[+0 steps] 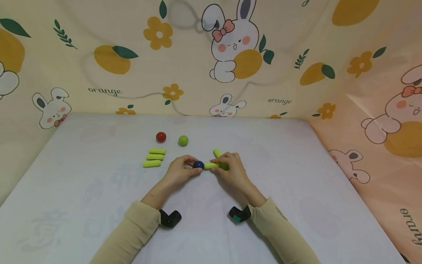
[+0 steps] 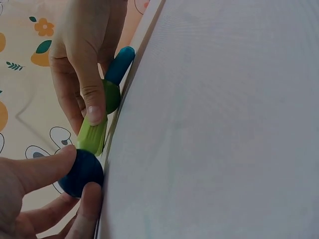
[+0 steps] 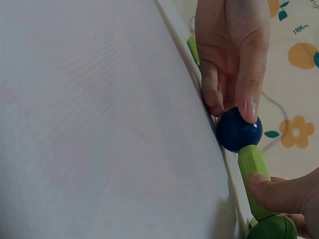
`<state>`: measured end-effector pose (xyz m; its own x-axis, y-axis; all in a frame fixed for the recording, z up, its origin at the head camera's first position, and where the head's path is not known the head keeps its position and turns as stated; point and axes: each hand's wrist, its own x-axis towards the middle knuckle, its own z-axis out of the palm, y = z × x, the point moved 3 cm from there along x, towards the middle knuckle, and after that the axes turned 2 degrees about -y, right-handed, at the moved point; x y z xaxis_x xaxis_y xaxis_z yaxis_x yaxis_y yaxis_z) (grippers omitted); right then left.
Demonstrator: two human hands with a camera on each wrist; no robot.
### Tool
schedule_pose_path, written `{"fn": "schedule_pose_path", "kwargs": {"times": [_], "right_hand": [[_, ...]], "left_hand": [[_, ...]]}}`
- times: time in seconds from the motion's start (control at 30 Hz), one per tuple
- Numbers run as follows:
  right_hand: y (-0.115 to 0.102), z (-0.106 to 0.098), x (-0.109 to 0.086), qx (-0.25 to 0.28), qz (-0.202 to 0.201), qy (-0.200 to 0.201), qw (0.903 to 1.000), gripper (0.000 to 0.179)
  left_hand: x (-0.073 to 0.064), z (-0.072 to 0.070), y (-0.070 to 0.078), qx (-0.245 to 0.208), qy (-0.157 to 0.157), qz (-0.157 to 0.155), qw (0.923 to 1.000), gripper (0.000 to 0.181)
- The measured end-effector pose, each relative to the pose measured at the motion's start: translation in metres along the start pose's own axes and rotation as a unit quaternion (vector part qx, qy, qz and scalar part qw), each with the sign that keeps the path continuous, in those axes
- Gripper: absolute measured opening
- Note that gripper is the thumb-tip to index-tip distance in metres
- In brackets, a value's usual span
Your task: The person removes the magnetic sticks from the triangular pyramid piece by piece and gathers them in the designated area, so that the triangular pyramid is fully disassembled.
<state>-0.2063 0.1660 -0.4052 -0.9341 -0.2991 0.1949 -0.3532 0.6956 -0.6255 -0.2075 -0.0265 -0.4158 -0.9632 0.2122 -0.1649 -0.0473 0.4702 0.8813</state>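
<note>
Between the bench's (image 1: 204,238) side edges, our left grip (image 1: 179,169) pinches the blue ball (image 1: 199,165), right grip (image 1: 234,171) the light-green stick (image 1: 208,166); we'd line 'em up, push dead straight.

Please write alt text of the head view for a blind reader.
A person's left hand holds a blue ball against a yellow-green rod pinched by the right hand. On the white table lie three similar rods, a red ball and a light-green ball.
</note>
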Motion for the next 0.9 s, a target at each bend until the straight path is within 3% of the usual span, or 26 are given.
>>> {"fn": "schedule_pose_path", "kwargs": {"times": [0.47,0.73,0.9], "right_hand": [[-0.0014,0.0002,0.0036,0.007,0.009,0.005,0.9999,0.023],[0.0044,-0.0050,0.0072,0.004,0.036,0.012,0.9993,0.024],[0.0076,-0.0037,0.0080,0.015,0.045,0.002,0.9989,0.025]], "left_hand": [[-0.0012,-0.0029,0.0004,0.008,-0.008,0.010,0.9999,0.033],[-0.0045,-0.0007,-0.0006,0.006,-0.013,-0.011,0.9998,0.034],[-0.0029,-0.0039,-0.0031,0.009,0.001,-0.019,0.9998,0.035]]}}
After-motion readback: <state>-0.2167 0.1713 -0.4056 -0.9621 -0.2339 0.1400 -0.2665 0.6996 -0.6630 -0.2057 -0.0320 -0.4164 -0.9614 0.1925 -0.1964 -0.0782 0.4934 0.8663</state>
